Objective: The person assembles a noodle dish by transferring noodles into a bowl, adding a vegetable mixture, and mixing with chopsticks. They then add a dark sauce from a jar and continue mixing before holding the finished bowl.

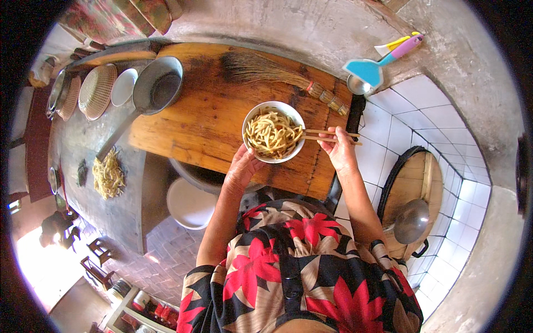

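A white bowl (274, 105) heaped with thick pale noodles (272, 133) is held above a brown wooden board. My left hand (245, 164) grips its near left side, the thumb at the rim. Between the thumb and fingers of my right hand (339, 147) is a pair of wooden chopsticks (329, 137). They lie almost level, slightly apart, with their tips reaching the noodles at the bowl's right side. The fingers of my left hand under the bowl are partly hidden.
On the board (195, 125) lie a straw brush (275, 73) and a long-handled metal ladle (160, 83). Left, the grey counter (91, 141) holds loose noodles (108, 175) and woven baskets (98, 91). A white basin (191, 204) stands below. Right, a wooden lid (412, 175) sits on white tiles.
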A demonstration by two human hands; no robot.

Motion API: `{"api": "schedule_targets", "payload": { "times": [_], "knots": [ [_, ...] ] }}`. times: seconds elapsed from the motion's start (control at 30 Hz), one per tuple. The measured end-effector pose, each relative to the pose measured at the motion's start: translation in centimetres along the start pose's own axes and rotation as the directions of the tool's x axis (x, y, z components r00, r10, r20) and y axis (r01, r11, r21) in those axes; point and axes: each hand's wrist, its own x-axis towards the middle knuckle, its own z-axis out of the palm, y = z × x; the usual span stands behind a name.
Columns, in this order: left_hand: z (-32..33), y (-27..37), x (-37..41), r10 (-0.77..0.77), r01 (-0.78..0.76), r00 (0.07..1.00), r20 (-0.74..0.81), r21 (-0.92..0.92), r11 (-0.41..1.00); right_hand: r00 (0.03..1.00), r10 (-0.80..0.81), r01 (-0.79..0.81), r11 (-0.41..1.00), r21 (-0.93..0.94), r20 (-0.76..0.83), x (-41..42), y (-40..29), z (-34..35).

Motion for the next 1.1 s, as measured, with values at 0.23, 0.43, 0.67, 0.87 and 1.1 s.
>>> {"api": "schedule_targets", "payload": {
  "times": [0.23,0.43,0.67,0.87,1.1],
  "knots": [
    [-0.3,-0.2,0.1,-0.014,0.014,1.000,-0.003,0.002,1.000,0.993,0.013,0.011,0.978,-0.208,0.115,0.2,-5.3,4.1],
    [0.2,0.0,-0.1,-0.032,0.032,0.999,-0.025,0.008,0.999,0.853,0.059,0.307,0.749,-0.588,0.519,0.0,-6.2,10.0],
    [0.0,0.0,-0.1,-0.035,0.034,0.998,-0.043,-0.022,0.999,0.706,0.049,0.648,0.357,-0.673,0.707,-1.6,-8.0,12.9],
    [0.0,-0.1,-0.1,-0.025,0.024,0.998,-0.050,-0.024,0.999,0.687,0.012,0.668,0.385,-0.637,0.727,-2.5,-6.2,13.6],
    [-0.2,-0.3,-0.3,-0.009,0.010,0.999,-0.045,0.025,1.000,0.676,0.008,0.711,0.256,-0.656,0.736,-3.2,-9.0,11.5]
  ]
}}
